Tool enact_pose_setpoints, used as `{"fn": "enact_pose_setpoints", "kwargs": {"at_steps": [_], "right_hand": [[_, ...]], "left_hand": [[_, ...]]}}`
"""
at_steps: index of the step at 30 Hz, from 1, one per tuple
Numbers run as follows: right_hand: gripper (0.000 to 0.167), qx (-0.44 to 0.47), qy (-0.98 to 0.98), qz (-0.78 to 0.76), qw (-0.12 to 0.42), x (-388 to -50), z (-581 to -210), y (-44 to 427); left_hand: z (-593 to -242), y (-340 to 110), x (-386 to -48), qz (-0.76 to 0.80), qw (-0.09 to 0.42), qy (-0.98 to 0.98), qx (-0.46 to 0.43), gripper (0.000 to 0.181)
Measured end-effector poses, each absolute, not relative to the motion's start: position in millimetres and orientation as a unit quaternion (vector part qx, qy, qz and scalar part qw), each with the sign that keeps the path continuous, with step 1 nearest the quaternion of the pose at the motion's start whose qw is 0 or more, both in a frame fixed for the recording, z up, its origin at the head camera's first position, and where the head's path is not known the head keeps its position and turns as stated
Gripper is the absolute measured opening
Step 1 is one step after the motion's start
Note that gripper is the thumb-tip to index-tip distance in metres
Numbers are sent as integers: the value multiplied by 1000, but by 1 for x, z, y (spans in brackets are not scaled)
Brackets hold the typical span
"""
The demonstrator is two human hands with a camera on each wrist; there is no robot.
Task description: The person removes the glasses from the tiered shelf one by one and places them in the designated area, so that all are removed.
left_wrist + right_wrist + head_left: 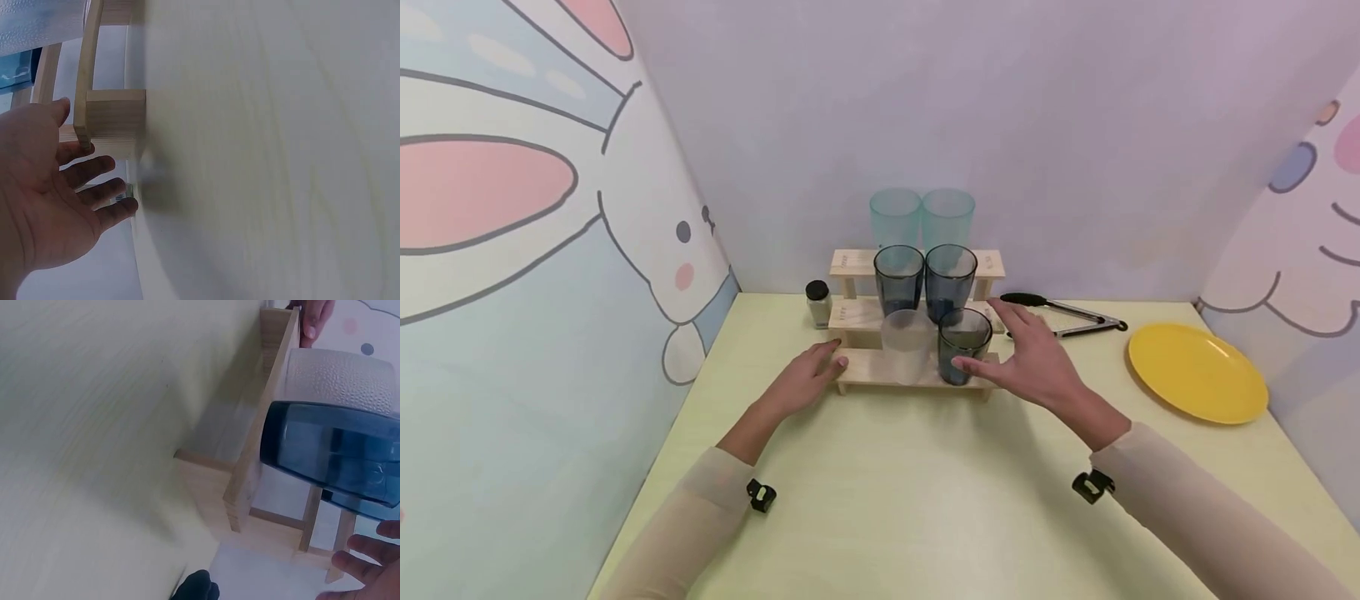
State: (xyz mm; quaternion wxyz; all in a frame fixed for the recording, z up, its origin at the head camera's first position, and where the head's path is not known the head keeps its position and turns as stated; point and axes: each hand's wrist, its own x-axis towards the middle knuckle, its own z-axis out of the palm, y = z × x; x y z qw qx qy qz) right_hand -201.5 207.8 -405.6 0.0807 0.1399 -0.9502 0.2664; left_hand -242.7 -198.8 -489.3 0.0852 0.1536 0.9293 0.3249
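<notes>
A three-tier wooden rack (865, 367) stands against the back wall with glasses on each step. On its lowest step are a frosted clear glass (904, 350) and, to the right, a dark smoky glass (964, 343). My right hand (1033, 354) is spread around the dark glass's right side, thumb in front; its visible fingers (369, 550) stand apart from the glass in the right wrist view. My left hand (801, 379) is at the rack's left end, thumb and index finger (78, 152) by the lowest board's end, other fingers loosely extended.
Two dark glasses (951, 283) stand on the middle step, two teal glasses (895, 217) on the top one. A black-capped jar (819, 304) is left of the rack. Black-handled tongs (1086, 312) and a yellow plate (1197, 372) lie to the right.
</notes>
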Motion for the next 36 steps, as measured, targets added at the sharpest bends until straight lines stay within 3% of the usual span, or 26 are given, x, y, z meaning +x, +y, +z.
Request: {"fn": "enact_pose_setpoints", "kwargs": {"at_steps": [11, 23, 36], "right_hand": [[101, 150, -920, 351, 84, -211, -420, 189], [84, 141, -911, 375, 101, -213, -424, 183], [81, 145, -893, 415, 96, -211, -424, 193]], "left_hand": [[-493, -194, -245, 354, 73, 921, 147, 62], [-493, -197, -248, 379, 101, 913, 113, 59], [-491, -197, -250, 362, 121, 919, 102, 60]]}}
